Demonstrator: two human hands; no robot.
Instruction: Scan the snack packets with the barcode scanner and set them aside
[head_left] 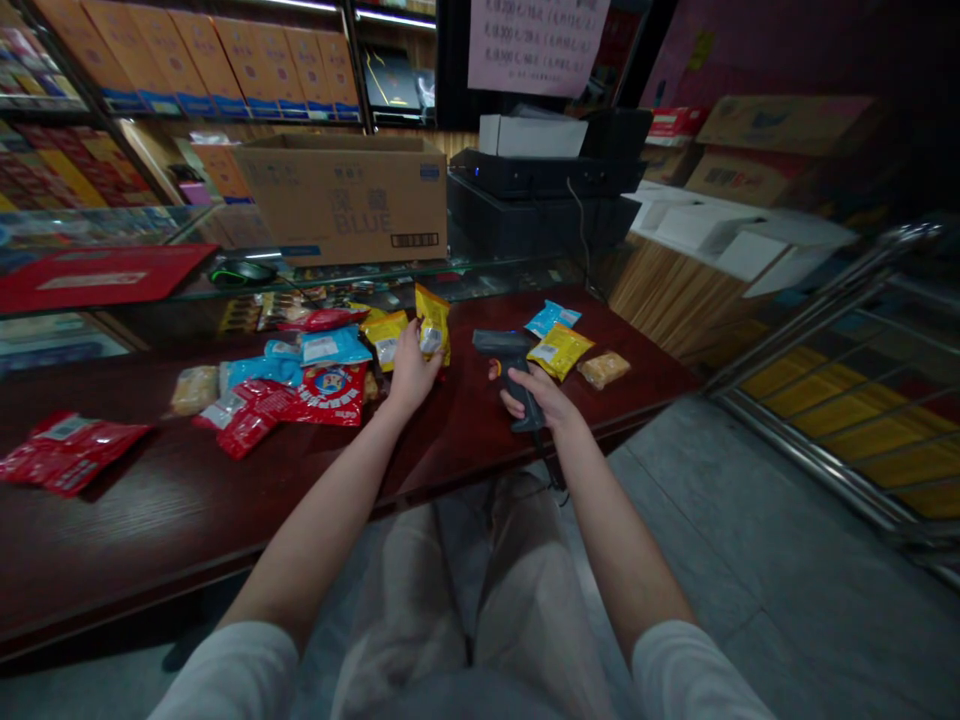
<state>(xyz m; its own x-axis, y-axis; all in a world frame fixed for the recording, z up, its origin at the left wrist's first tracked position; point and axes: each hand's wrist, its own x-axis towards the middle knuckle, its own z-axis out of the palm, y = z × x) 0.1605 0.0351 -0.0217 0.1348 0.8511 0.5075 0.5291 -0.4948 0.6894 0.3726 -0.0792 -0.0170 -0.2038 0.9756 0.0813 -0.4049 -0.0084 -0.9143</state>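
My left hand (415, 368) pinches a yellow snack packet (433, 318), held upright over the dark red table. Just behind that hand lies another yellow packet (385, 338). A black handheld barcode scanner (527, 385) is gripped in my right hand (546, 392), its head pointing left toward the packet. Left of my left hand is a loose pile with a red packet (330, 393), a blue packet (335, 346) and other packets. Beyond the scanner lie a yellow packet (560, 350), a blue packet (553, 318) and a clear-wrapped tan snack (604, 369).
An open cardboard box (345, 205) stands on the glass counter behind the table, beside a black machine (540, 210). A red packet (71, 452) lies far left, near a computer mouse (241, 272) and a red folder (105, 278). A metal rack (817, 480) stands right.
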